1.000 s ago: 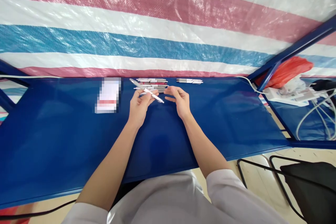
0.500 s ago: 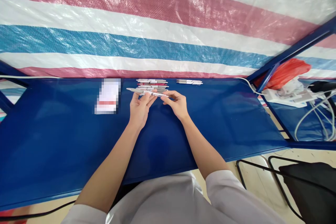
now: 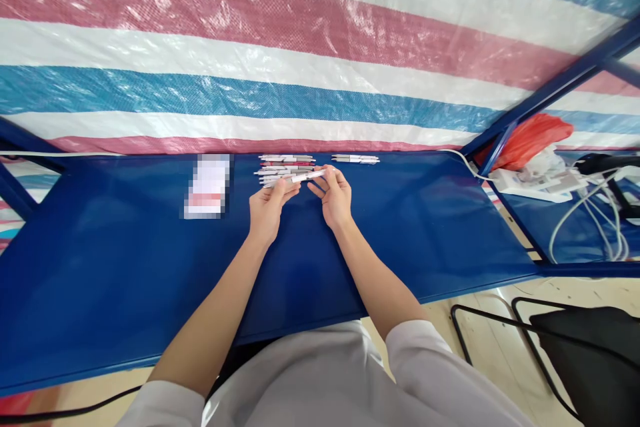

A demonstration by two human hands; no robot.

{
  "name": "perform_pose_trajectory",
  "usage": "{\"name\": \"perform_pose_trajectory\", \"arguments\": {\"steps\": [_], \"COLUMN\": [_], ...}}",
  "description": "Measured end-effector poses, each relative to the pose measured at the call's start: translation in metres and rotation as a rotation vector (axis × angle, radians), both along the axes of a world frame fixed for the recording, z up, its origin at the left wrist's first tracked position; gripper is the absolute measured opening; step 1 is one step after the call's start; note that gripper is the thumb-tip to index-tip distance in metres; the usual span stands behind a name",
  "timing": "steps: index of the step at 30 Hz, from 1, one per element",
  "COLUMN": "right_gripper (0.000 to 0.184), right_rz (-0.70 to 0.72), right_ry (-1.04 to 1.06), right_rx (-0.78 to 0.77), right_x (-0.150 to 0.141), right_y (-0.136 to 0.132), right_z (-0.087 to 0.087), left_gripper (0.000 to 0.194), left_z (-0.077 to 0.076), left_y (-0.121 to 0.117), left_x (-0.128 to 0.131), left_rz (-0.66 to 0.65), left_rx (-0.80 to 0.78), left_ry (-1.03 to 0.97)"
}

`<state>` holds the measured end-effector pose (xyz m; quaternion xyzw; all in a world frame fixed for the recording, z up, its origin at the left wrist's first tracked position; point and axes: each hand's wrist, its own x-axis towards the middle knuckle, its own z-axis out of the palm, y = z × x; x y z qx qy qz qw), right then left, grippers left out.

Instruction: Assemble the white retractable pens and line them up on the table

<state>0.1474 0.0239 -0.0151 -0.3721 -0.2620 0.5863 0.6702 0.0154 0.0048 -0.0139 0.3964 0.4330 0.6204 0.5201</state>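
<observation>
Head view has your left hand (image 3: 266,212) holding a white pen (image 3: 303,177) between thumb and fingers, while your right hand (image 3: 336,197) pinches its right end in the fingertips, its other fingers loosely spread. So your 2 hands share 1 pen, held at a slight slant above the blue counter (image 3: 430,233), its right end higher in the view. Just beyond your left fingers lies a stack of pens (image 3: 287,159), mostly white and grey, with a red pen (image 3: 289,163) among them; overlap makes them hard to count. A smaller group of pens (image 3: 355,159) lies apart, to its right. Well to the left is a pixelated white rectangle (image 3: 207,183). Past the counter's right end sits a red bag (image 3: 535,140).
</observation>
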Motion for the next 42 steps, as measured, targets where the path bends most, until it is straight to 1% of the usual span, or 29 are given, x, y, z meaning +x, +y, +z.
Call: {"name": "perform_pose_trajectory", "arguments": {"steps": [2, 4, 7, 10, 12, 14, 17, 20, 22, 25, 27, 31, 34, 39, 42], "right_gripper": [0.032, 0.032, 0.028, 0.022, 0.020, 0.022, 0.027, 0.036, 0.038, 0.036, 0.035, 0.035, 0.035, 0.032, 0.030], "right_rz": [-0.067, -0.146, -0.239, -0.272, -0.267, -0.251, -0.239, -0.233, -0.225, -0.208, -0.200, -0.193, -0.169, -0.098, -0.073], "right_ry": [0.057, 0.134, 0.225, 0.252, 0.274, 0.283, 0.287, 0.330, 0.366, 0.428, 0.450, 0.434, 0.489, 0.660, 0.729], "right_rx": [-0.001, -0.011, -0.036, -0.034, 0.004, 0.061, 0.119, 0.117, 0.122, 0.172, 0.190, 0.154, 0.156, 0.210, 0.248], "right_x": [0.002, 0.008, 0.022, 0.035, 0.039, 0.040, 0.034, 0.028, 0.026, 0.026, 0.026, 0.026, 0.025, 0.027, 0.029], "right_y": [0.003, 0.007, 0.013, 0.017, 0.019, 0.019, 0.019, 0.017, 0.015, 0.013, 0.012, 0.013, 0.014, 0.018, 0.019], "right_z": [0.000, -0.001, -0.001, 0.000, 0.000, -0.001, -0.006, -0.013, -0.017, -0.019, -0.018, -0.013, -0.011, -0.015, -0.018], "left_gripper": [0.045, 0.046, 0.043, 0.039, 0.039, 0.039, 0.040, 0.041, 0.042, 0.043, 0.044, 0.044, 0.046, 0.050, 0.050], "left_z": [-0.002, -0.001, 0.002, 0.003, 0.002, -0.002, -0.010, -0.017, -0.020, -0.021, -0.022, -0.023, -0.023, -0.023, -0.023], "left_y": [-0.002, -0.005, -0.007, -0.009, -0.009, -0.009, -0.009, -0.008, -0.008, -0.009, -0.010, -0.012, -0.013, -0.014, -0.016], "left_x": [-0.002, -0.005, -0.009, -0.012, -0.014, -0.016, -0.020, -0.022, -0.022, -0.022, -0.023, -0.024, -0.024, -0.023, -0.023], "left_rz": [-0.052, -0.096, -0.123, -0.156, -0.160, -0.147, -0.128, -0.129, -0.124, -0.116, -0.116, -0.117, -0.128, -0.145, -0.144], "left_rx": [0.042, 0.093, 0.233, 0.381, 0.410, 0.411, 0.417, 0.424, 0.425, 0.426, 0.421, 0.402, 0.394, 0.403, 0.409], "left_ry": [0.179, 0.423, 0.793, 1.079, 1.232, 1.345, 1.409, 1.401, 1.414, 1.449, 1.438, 1.371, 1.362, 1.487, 1.567]}}
